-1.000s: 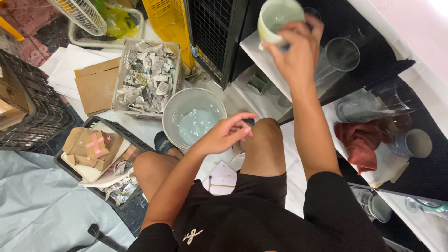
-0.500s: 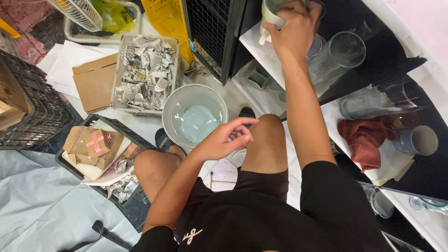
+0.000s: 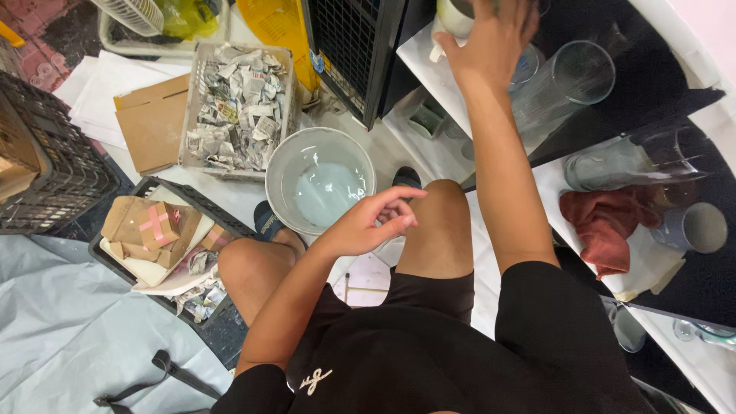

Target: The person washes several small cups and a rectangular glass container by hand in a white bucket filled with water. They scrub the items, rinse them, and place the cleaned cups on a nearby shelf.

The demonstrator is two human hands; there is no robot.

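Mug [image 3: 452, 19] at twelve o'clock: our right hand [image 3: 491, 38] clasps it on the shelf [image 3: 429, 77]; left hand [image 3: 368, 226] rests loose, empty.

A pale cream ceramic mug [image 3: 452, 17], upright and partly cut off by the top edge of the view, sits on a white shelf [image 3: 418, 57] beside clear drinking glasses [image 3: 563, 80], its rim covered from above by a gripping hand.

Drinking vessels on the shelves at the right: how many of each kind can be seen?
Pale mugs, in the right hand: 1
Clear glasses: 2
Grey-blue cups: 1
Total: 4, though more glassware at the bottom edge is too cut off to count.
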